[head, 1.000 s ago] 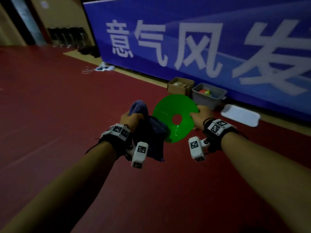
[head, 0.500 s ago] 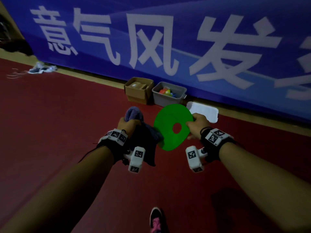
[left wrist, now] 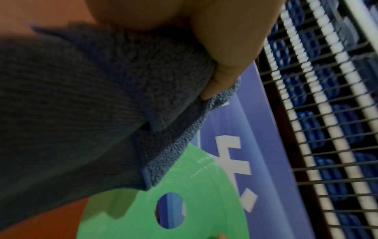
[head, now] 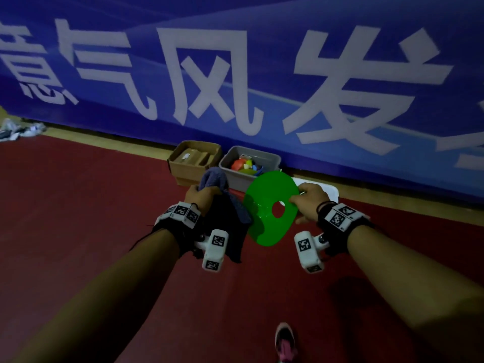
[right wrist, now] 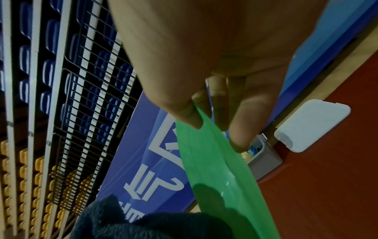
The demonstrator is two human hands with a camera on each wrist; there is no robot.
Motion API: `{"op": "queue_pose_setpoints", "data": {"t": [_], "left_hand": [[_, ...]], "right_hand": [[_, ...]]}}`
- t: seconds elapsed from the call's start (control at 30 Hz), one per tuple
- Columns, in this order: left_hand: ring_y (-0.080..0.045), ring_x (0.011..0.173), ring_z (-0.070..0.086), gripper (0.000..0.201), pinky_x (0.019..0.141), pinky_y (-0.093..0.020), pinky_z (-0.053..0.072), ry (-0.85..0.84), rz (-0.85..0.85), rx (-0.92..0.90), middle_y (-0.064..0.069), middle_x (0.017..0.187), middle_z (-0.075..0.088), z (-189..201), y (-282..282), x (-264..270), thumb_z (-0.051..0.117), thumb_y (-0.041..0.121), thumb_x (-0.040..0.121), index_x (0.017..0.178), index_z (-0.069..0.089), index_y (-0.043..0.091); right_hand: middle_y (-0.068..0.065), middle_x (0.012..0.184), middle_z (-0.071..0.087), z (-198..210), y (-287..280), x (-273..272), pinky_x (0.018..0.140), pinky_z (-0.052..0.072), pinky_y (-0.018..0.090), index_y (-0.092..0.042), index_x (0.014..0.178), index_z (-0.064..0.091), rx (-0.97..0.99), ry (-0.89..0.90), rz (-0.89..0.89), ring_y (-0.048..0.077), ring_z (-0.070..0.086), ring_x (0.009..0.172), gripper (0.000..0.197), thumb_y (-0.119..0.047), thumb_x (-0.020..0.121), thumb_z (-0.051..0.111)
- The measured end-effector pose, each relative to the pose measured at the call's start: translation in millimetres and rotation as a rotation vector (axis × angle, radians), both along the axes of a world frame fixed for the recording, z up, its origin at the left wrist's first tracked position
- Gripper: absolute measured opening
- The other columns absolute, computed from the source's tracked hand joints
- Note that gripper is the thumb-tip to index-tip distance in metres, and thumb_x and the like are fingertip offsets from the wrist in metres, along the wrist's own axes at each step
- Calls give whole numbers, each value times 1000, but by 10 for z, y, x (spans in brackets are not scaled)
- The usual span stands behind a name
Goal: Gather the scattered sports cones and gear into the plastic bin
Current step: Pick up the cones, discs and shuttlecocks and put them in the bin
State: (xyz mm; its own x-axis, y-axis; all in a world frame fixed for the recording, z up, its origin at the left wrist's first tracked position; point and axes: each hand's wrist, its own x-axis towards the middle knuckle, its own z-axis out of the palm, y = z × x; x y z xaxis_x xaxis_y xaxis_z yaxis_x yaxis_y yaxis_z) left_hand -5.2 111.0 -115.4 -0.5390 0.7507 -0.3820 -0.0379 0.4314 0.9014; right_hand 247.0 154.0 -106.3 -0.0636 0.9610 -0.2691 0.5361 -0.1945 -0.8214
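Observation:
My right hand (head: pixel 305 199) pinches the rim of a flat green disc cone (head: pixel 269 205) with a round hole in its middle; the right wrist view shows thumb and fingers clamped on its edge (right wrist: pixel 196 122). A bunched dark blue towel (head: pixel 222 203) hangs from the grip of my left hand (head: pixel 201 196), its fleecy folds filling the left wrist view (left wrist: pixel 102 105). The grey plastic bin (head: pixel 235 176) stands on the floor just beyond both hands, against the banner, with several coloured pieces inside. The cone overlaps the bin's right corner in the head view.
A cardboard box (head: pixel 193 158) sits left of the bin. The bin's white lid (head: pixel 328 191) lies on the floor to its right. A blue banner (head: pixel 262 74) walls off the far side. Red floor (head: pixel 78 205) spreads all around; a shoe (head: pixel 285 341) shows below.
I have walked closer to the bin and box, which now sit just beyond my hands. Both hands keep their hold on the towel and the cone.

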Motion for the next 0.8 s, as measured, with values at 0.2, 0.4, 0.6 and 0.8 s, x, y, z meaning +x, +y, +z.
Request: {"op": "queue_pose_setpoints", "data": {"t": [0.2,0.4,0.6,0.8], "left_hand": [[-31,85,55,38,74,-36,44,86,47,-98,-23,109,61,-297,1643,-227,71,15,83,115,58,-1],[-29,87,56,28,75,-34,45,80,86,-90,-18,102,59,-269,2936,-627,70,7,83,107,56,1],[-33,88,60,34,73,-34,46,68,119,-109,-22,103,61,-478,4317,-1219,70,5,81,110,58,-7],[-29,78,56,37,71,-37,48,33,87,-128,-24,91,60,-861,5713,-1765,76,18,74,99,62,-6]], "right_hand": [[10,86,70,-364,1851,-231,54,60,40,-12,90,68,-54,61,20,27,71,72,11,-8,83,61],[16,84,67,-362,3464,-578,47,57,33,-9,77,60,-73,9,82,30,68,70,9,-8,86,61],[7,63,57,-486,4886,-1095,45,49,27,-16,68,51,-43,-243,180,29,66,58,20,-11,84,61],[15,75,65,-686,6151,-1541,58,59,48,-11,71,55,-16,-502,165,34,66,68,20,-13,69,76]]}}
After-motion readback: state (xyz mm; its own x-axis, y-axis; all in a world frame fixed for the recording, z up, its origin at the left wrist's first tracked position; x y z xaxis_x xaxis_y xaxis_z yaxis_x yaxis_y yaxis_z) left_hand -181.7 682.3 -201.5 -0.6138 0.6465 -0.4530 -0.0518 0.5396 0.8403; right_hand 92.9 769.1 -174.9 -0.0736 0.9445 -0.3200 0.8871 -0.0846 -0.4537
